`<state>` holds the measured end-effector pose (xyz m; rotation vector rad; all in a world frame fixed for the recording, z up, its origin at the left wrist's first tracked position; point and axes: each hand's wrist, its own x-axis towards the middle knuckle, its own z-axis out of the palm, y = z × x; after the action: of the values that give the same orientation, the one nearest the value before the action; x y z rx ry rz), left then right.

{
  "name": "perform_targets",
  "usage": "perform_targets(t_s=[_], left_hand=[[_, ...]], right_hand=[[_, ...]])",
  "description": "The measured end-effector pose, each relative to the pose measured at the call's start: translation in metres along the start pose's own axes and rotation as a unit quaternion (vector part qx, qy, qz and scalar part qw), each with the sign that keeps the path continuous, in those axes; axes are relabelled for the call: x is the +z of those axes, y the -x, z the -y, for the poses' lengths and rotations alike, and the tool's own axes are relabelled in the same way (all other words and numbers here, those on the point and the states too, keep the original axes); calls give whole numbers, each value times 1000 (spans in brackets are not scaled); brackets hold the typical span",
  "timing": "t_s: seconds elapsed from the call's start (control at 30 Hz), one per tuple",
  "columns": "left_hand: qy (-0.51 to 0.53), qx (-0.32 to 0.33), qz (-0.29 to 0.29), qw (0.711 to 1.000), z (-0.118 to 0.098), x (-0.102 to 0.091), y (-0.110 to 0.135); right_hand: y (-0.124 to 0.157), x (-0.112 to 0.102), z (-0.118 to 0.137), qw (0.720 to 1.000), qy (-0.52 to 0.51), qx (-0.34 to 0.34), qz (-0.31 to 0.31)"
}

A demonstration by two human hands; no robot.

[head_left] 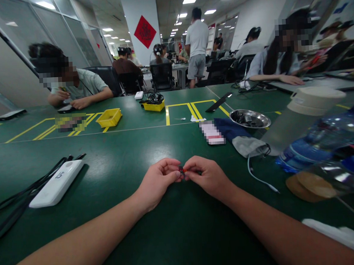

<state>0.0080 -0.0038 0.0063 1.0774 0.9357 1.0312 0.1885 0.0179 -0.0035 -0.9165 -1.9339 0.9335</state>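
Observation:
Near the middle of the green table (118, 151), my left hand (161, 177) and my right hand (207, 174) meet at the fingertips. Between them is a small dark part with red on it (181, 171), too small to name. The thumb and fingers of my left hand pinch it from the left. From the right, my right hand pinches the same part, where an orange-red bit shows at its fingertips. Both hands are closed, held just over the table top.
A white power bank (58, 184) with black cables lies left. Right are a steel bowl (250, 118) of dark parts, a drawstring pouch (242, 139), a tumbler (300, 114) and a blue-labelled bottle (322, 140). Farther back stands a yellow tray (109, 118). People sit across the table.

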Motion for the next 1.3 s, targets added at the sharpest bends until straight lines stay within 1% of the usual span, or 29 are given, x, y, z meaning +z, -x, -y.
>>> perform_targets(t_s=[0.2,0.37,0.53,0.63,0.73,0.97,1.3], left_hand=[[-18,0,-19,1000,2,-1,1],[-35,-6,-35,999,3,-1,1],[-63,13,-25,998,1,0,2],[-71,21,-21,997,1,-1,2],[-76,22,-20,997,1,-2,1],[-84,26,-4,996,0,-2,2],[-89,28,4,996,1,-4,1]], right_hand=[[-1,0,4,998,37,-39,-18],[-1,-1,8,997,36,-54,-29],[0,-1,5,998,22,-39,-39],[0,0,1,999,-8,-21,-48],[0,1,0,999,-34,-9,-41],[1,0,4,998,19,-48,-43],[2,0,4,999,2,-37,-39]])
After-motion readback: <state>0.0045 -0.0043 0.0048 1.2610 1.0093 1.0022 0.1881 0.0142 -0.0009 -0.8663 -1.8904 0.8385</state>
